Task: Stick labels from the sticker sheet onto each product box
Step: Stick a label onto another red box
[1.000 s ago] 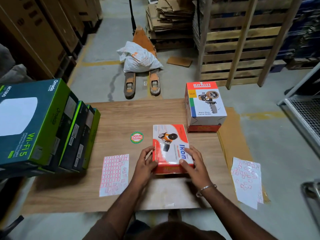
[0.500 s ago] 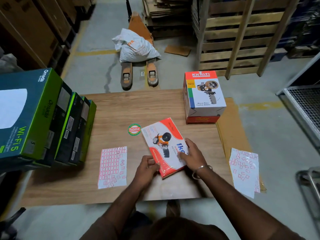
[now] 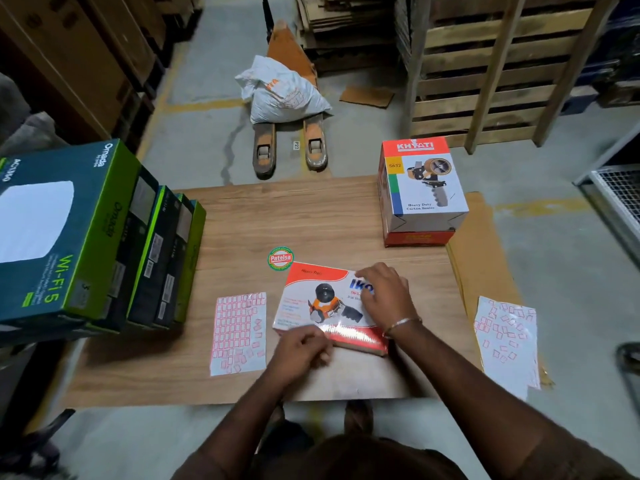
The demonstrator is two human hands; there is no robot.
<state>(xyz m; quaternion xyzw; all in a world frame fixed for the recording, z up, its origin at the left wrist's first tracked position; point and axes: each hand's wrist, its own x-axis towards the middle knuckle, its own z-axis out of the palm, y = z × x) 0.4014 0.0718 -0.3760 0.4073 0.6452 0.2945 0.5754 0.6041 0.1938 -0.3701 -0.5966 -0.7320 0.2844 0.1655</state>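
Box in hand: I see a red-and-white product box [image 3: 322, 299] lying flat on the wooden board [image 3: 311, 216], turned at a slight angle. Its top reads "Heavy Duty" in the red corner and blue letters "Iko", the rest covered by the hand; a tape dispenser is pictured on it. The smaller print is too fine for me to read.
Right hand: my right hand [image 3: 384, 292] lies on the box's far right part with fingers spread and bent over the top face, pressing it down. A metal bangle sits at the wrist.
Left hand: my left hand [image 3: 301, 348] is at the box's near left edge, fingers curled in, fingertips pinched together at that edge; I cannot tell whether they hold a label or the box's wrap.
Sticker sheet: a white sticker sheet [image 3: 239, 332] of red-framed labels lies just left of the box, flat on the board; several labels near its lower right sit loose and crooked.
Second sheet: another label sheet [image 3: 507, 344] lies off to the right, partly over the board's edge, its labels scattered.
Round sticker: a green-rimmed disc reading "Patelsa" [image 3: 281, 258] sits just beyond the box's far left corner.
Far box: a box marked "KHYATI", "S632", "Heavy Duty Carton Sealer" [image 3: 424, 188] stands on a red box at the far right.
Left stack: green boxes reading "Omada" and "Wi-Fi 5" [image 3: 69, 230] stand in a row at the left.
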